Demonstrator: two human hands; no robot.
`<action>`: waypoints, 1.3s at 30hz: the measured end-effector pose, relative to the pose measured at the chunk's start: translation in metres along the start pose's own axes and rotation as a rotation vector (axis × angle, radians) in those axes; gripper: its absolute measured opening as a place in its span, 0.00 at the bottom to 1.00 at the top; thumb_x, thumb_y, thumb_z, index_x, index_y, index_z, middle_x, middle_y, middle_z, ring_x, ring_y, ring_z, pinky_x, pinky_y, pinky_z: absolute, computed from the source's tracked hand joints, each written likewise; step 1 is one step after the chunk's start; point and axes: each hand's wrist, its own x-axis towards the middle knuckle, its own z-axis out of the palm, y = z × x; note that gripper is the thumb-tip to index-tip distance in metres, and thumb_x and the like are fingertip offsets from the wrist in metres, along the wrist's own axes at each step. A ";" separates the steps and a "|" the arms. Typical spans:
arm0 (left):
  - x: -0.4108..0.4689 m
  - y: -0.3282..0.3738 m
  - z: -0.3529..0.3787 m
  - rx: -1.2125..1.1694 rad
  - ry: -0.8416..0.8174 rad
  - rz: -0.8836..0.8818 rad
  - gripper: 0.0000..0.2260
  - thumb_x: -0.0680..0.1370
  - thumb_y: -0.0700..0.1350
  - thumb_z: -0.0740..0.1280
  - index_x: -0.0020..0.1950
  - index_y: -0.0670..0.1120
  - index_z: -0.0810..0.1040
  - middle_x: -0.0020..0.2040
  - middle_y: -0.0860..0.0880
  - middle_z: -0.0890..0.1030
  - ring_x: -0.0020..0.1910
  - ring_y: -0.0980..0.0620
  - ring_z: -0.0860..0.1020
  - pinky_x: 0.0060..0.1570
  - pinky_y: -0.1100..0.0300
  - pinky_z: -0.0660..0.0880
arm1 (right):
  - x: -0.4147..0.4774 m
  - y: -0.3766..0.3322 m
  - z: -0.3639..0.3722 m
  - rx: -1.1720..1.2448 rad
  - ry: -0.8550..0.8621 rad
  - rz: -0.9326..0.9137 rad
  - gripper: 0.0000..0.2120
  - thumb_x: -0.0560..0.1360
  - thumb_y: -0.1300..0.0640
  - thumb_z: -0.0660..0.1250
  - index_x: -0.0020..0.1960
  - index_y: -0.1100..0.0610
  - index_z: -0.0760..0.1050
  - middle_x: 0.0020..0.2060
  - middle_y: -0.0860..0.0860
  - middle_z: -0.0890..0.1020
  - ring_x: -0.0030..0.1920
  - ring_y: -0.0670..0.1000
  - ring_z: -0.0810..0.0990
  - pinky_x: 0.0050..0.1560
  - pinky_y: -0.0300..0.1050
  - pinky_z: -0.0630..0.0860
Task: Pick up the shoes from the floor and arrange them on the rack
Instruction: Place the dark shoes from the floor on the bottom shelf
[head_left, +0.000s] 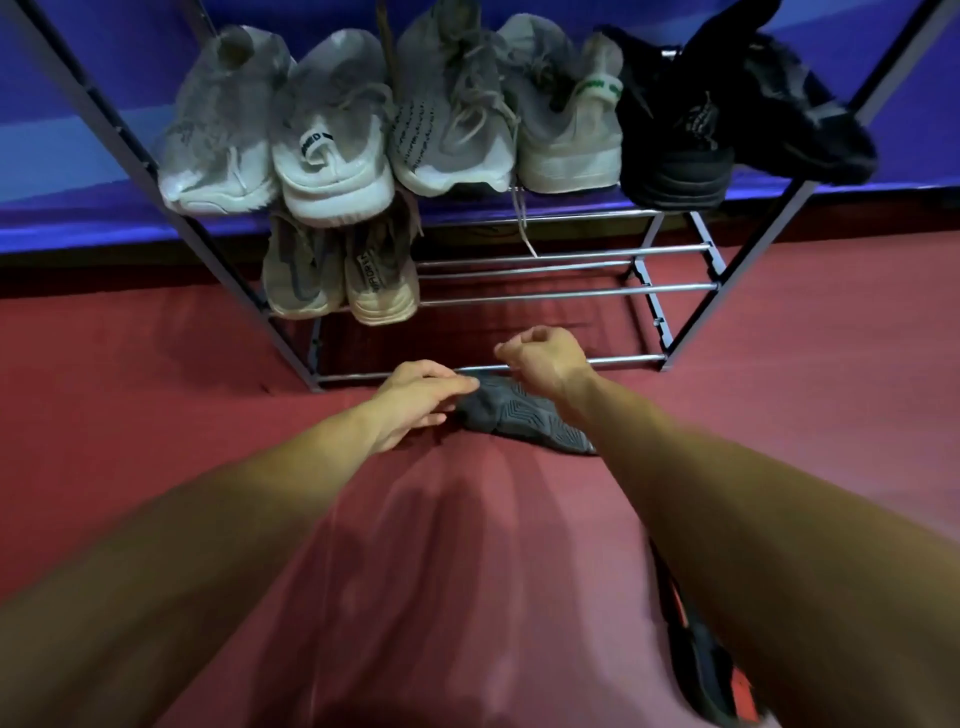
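A dark grey shoe (519, 415) lies on its side on the red floor, its patterned sole facing me, just in front of the metal rack's (571, 359) lowest front bar. My left hand (421, 402) rests at the shoe's left end, thumb over it and fingers spread beside it, not clearly gripping. My right hand (540, 358) hovers above the shoe by the bar, its fingers curled with nothing visible in them. A second dark shoe with orange trim (701, 670) lies on the floor at the lower right, partly hidden by my right forearm.
The upper shelf holds several pale sneakers (332, 150) and a black pair (691, 140) at the right. A beige pair (337, 270) sits at the left of the shelf below; its bars to the right are bare (566, 291). A blue wall runs behind.
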 end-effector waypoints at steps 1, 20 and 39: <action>0.005 -0.001 0.007 0.089 0.012 0.012 0.15 0.70 0.50 0.77 0.53 0.46 0.81 0.48 0.48 0.84 0.47 0.53 0.80 0.45 0.58 0.77 | 0.000 0.009 -0.009 -0.080 -0.022 0.010 0.08 0.70 0.52 0.74 0.40 0.55 0.79 0.34 0.50 0.80 0.41 0.53 0.79 0.46 0.51 0.75; 0.072 -0.040 0.039 0.553 0.159 -0.097 0.34 0.70 0.50 0.76 0.69 0.41 0.62 0.62 0.44 0.77 0.59 0.44 0.77 0.55 0.56 0.73 | 0.022 0.120 -0.027 -0.694 -0.055 0.168 0.22 0.76 0.48 0.67 0.63 0.61 0.75 0.63 0.64 0.73 0.62 0.63 0.75 0.63 0.50 0.74; 0.030 -0.050 0.026 0.396 -0.018 -0.052 0.17 0.72 0.44 0.75 0.52 0.49 0.68 0.47 0.50 0.72 0.41 0.55 0.73 0.34 0.62 0.77 | 0.005 0.097 -0.017 -0.693 -0.167 0.149 0.18 0.76 0.52 0.66 0.59 0.64 0.79 0.57 0.62 0.83 0.58 0.61 0.81 0.47 0.44 0.72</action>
